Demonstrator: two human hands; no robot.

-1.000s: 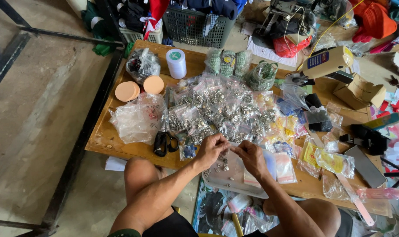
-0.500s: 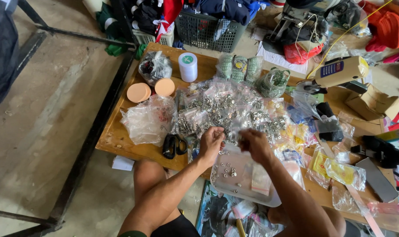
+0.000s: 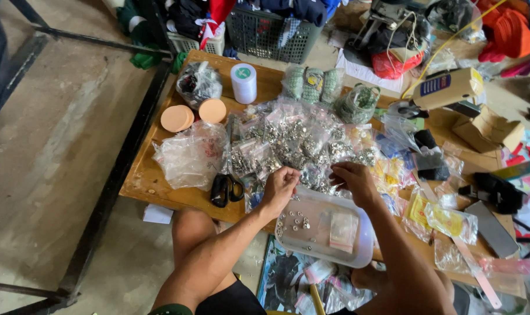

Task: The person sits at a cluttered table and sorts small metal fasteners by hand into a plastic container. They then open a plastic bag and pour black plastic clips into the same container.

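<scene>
Low wooden table point(image 3: 160, 185) on a bare concrete floor, clutter on all sides; the person sits at the near edge, knees under it.

Work in hand: small metal snaps or eyelets. Loose ones lie in the lid point(image 3: 325, 227), a shallow clear plastic one resting on the table's near edge, with a small empty-looking bag in it too. Behind it a big heap of bags point(image 3: 300, 140) holds the same silver parts.

Left hand point(image 3: 280, 188) is curled over the lid's far-left corner, fingertips pinched together; looks like it grips one small piece or a bag edge, too small to tell which. Right hand point(image 3: 354, 181) is beside it at the heap's front, fingers bent down onto a bag, likely pinching it; cannot confirm a grasp.

Judgement: sorting or emptying step, mid-way, parts going from bags into the lid. Next move needs a fine pinch and steady hands, since the lid overhangs the edge and the parts roll.

Around: black scissors point(image 3: 225, 189) left of the lid, a crumpled clear bag point(image 3: 189, 156), two tan discs point(image 3: 192, 115), a white tape roll point(image 3: 243, 82), yellow packets point(image 3: 437, 216) right. Beyond the table: a dark basket point(image 3: 271, 35) of cloth, cardboard boxes, red and orange fabric.
</scene>
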